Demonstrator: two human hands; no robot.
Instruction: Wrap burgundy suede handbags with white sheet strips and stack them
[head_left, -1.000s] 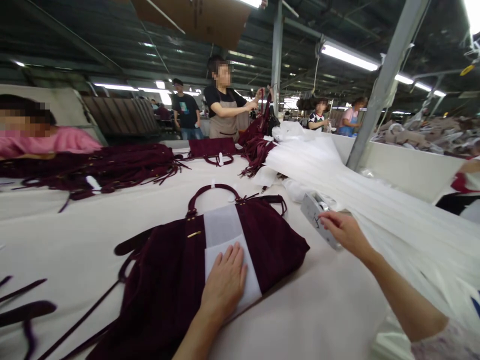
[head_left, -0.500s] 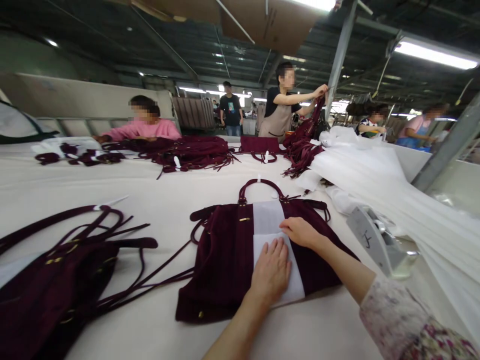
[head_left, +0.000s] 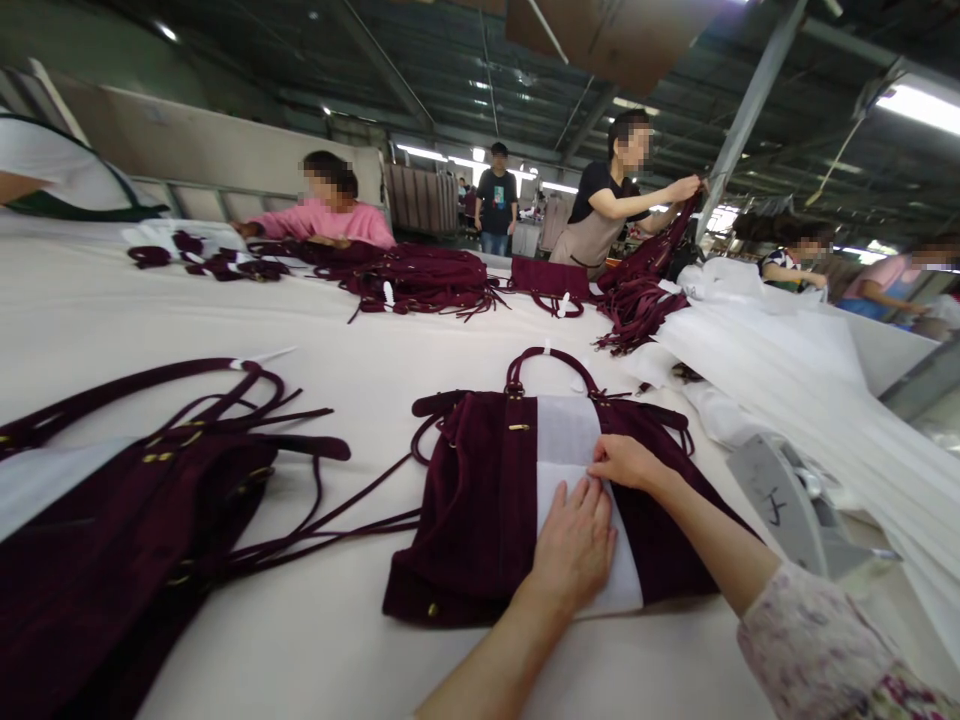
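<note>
A dark burgundy handbag (head_left: 469, 520) lies flat on the white-covered table (head_left: 322, 640), its looped handle pointing away from me. A white paper strip (head_left: 568, 430) runs down the middle of the bag. My left hand (head_left: 576, 545) rests flat on the lower part of this paper, fingers stretched out. Close by its fingertips, my right hand (head_left: 628, 465) has thumb and fingers pinched together at the paper's right edge. To the left lies a second burgundy handbag (head_left: 150, 530) with long straps, partly cut off by the view.
A grey tape dispenser (head_left: 780, 500) stands right of the bag, beside a heap of white wrapping sheet (head_left: 817, 390). Burgundy bags (head_left: 427, 275) and straps (head_left: 637, 315) pile up along the far side. Co-workers stand beyond, one in pink (head_left: 337, 215), another in an apron (head_left: 589, 225).
The view has swung left, so everything sits further right. My left hand still lies flat on the paper, and my right fingers have closed in towards its fingertips.
</note>
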